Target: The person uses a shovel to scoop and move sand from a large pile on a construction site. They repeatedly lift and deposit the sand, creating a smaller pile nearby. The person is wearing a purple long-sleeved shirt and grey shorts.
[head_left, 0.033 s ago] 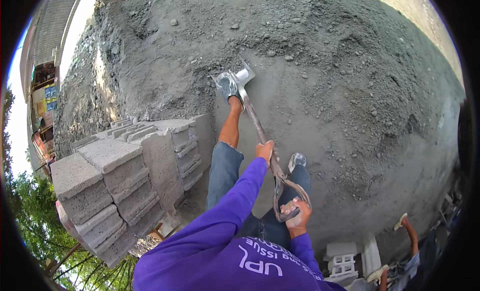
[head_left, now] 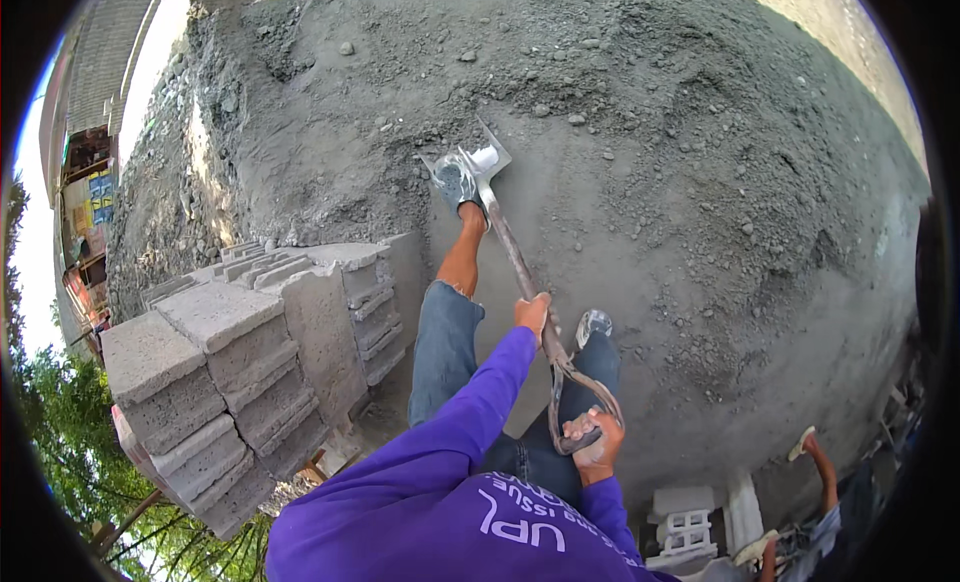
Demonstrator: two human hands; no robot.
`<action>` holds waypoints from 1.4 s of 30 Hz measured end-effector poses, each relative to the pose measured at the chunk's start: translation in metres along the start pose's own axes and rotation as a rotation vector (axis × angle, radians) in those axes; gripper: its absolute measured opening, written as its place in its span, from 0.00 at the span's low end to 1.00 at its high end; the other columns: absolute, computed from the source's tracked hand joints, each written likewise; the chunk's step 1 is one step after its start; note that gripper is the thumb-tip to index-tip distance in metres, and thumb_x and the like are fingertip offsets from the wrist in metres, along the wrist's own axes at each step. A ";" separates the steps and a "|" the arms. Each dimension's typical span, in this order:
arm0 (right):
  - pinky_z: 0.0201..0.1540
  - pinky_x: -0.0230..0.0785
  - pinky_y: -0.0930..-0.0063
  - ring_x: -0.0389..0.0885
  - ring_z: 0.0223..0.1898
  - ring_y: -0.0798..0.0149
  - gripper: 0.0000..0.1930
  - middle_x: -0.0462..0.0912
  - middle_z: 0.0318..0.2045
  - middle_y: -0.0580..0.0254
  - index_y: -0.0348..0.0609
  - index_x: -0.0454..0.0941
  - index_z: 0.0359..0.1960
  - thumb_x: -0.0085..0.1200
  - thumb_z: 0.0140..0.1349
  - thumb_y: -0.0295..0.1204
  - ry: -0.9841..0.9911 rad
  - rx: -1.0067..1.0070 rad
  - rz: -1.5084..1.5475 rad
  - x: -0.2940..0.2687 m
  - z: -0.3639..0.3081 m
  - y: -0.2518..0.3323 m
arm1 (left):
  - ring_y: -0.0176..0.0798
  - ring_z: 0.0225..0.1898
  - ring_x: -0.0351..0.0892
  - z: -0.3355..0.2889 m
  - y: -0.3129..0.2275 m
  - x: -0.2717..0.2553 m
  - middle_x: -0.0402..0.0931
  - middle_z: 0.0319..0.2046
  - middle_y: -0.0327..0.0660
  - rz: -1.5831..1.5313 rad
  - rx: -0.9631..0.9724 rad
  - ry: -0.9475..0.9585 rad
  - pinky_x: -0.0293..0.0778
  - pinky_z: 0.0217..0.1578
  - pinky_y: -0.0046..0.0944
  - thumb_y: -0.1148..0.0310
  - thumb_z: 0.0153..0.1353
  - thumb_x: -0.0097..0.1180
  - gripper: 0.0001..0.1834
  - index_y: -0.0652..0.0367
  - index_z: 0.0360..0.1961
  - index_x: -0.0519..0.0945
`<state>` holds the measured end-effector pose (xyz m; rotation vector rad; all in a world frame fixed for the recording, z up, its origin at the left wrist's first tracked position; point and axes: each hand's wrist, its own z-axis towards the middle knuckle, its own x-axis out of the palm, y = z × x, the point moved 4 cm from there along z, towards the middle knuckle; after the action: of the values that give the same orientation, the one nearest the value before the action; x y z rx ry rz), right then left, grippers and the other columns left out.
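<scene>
I hold a shovel (head_left: 512, 250) with both hands, its shaft running away from me toward the sand. My left hand (head_left: 534, 314) is wrapped round the middle of the shaft. Lower down, my right hand (head_left: 595, 442) closes on the crossbar of the looped grip. The metal blade (head_left: 487, 160) rests at the edge of the grey sand (head_left: 640, 92), partly hidden by my left shoe (head_left: 457, 180), which is at its left side. How far the blade sits in the sand I cannot tell.
Hollow concrete blocks (head_left: 240, 352) are stacked close on my left. More blocks (head_left: 688, 532) lie at the lower right, near another person's leg (head_left: 822, 472). My right shoe (head_left: 594, 324) stands right of the shaft. Loose sand and gravel rise ahead and to the right.
Both hands and the shovel's grip have shifted slightly back toward me. The blade and my left shoe have moved very little.
</scene>
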<state>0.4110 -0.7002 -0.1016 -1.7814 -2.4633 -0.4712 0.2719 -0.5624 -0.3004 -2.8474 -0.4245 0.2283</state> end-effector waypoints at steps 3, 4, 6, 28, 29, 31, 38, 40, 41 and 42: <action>0.21 0.65 0.61 0.66 0.12 0.65 0.05 0.65 0.12 0.66 0.42 0.74 0.27 0.52 0.54 0.29 0.009 -0.009 0.028 0.018 0.007 0.008 | 0.44 0.19 0.76 0.011 -0.008 0.005 0.75 0.26 0.46 -0.003 -0.061 0.003 0.73 0.16 0.50 0.68 0.60 0.59 0.16 0.65 0.45 0.72; 0.21 0.66 0.60 0.66 0.12 0.64 0.05 0.65 0.12 0.66 0.42 0.74 0.28 0.52 0.54 0.29 0.031 -0.019 0.029 0.038 0.018 0.018 | 0.44 0.19 0.76 0.020 -0.021 0.012 0.75 0.27 0.47 -0.015 -0.065 0.022 0.74 0.16 0.50 0.68 0.60 0.59 0.16 0.65 0.45 0.71; 0.19 0.65 0.61 0.65 0.11 0.64 0.04 0.65 0.12 0.66 0.43 0.72 0.26 0.53 0.53 0.29 0.055 -0.057 -0.039 0.053 0.074 0.045 | 0.45 0.21 0.77 0.048 -0.062 0.047 0.75 0.28 0.47 -0.074 -0.121 0.028 0.76 0.19 0.50 0.67 0.61 0.59 0.15 0.63 0.43 0.71; 0.16 0.61 0.74 0.67 0.15 0.71 0.07 0.74 0.24 0.66 0.43 0.75 0.32 0.56 0.52 0.19 -0.524 -0.242 -0.364 0.023 0.130 0.065 | 0.45 0.25 0.77 0.253 -0.141 0.029 0.74 0.28 0.45 -0.050 -0.099 -0.137 0.76 0.25 0.54 0.64 0.58 0.64 0.23 0.63 0.49 0.68; 0.16 0.61 0.74 0.67 0.15 0.71 0.06 0.74 0.24 0.66 0.43 0.74 0.31 0.56 0.52 0.20 -0.534 -0.164 -0.312 0.015 0.141 0.069 | 0.44 0.22 0.77 0.249 -0.142 0.037 0.73 0.26 0.44 -0.012 -0.071 -0.218 0.75 0.22 0.53 0.66 0.57 0.64 0.21 0.63 0.46 0.69; 0.16 0.61 0.74 0.66 0.14 0.70 0.06 0.73 0.22 0.67 0.44 0.74 0.30 0.56 0.53 0.20 -0.545 0.004 -0.220 -0.013 0.171 0.073 | 0.44 0.21 0.76 0.258 -0.156 0.039 0.73 0.25 0.46 0.054 0.024 -0.276 0.76 0.22 0.51 0.71 0.58 0.62 0.16 0.66 0.42 0.71; 0.15 0.61 0.75 0.67 0.14 0.70 0.06 0.72 0.19 0.66 0.43 0.73 0.27 0.57 0.49 0.19 -0.501 -0.204 -0.225 -0.009 0.206 0.003 | 0.44 0.20 0.76 0.288 -0.173 -0.028 0.73 0.24 0.45 0.134 0.152 -0.261 0.77 0.22 0.48 0.72 0.58 0.60 0.14 0.68 0.40 0.71; 0.15 0.60 0.74 0.66 0.13 0.69 0.07 0.70 0.17 0.67 0.44 0.73 0.28 0.58 0.50 0.21 -0.433 -0.230 -0.249 -0.039 0.207 0.011 | 0.44 0.21 0.76 0.265 -0.165 -0.010 0.73 0.24 0.46 0.092 0.182 -0.267 0.77 0.21 0.48 0.71 0.58 0.59 0.12 0.67 0.38 0.71; 0.14 0.60 0.73 0.66 0.12 0.69 0.06 0.70 0.17 0.66 0.43 0.73 0.28 0.58 0.51 0.21 -0.416 -0.202 -0.181 -0.058 0.208 0.018 | 0.44 0.21 0.76 0.253 -0.154 0.005 0.73 0.24 0.46 0.089 0.216 -0.263 0.76 0.21 0.48 0.71 0.59 0.59 0.12 0.67 0.38 0.71; 0.13 0.60 0.72 0.66 0.12 0.69 0.06 0.70 0.17 0.66 0.43 0.72 0.28 0.58 0.53 0.21 -0.431 -0.153 -0.098 -0.085 0.195 0.011 | 0.44 0.21 0.76 0.218 -0.137 0.027 0.73 0.24 0.46 0.123 0.228 -0.267 0.76 0.21 0.48 0.71 0.59 0.59 0.12 0.66 0.38 0.71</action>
<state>0.4740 -0.7201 -0.3041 -2.0084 -2.8796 -0.3137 0.2194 -0.3786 -0.4753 -2.6265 -0.2541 0.6426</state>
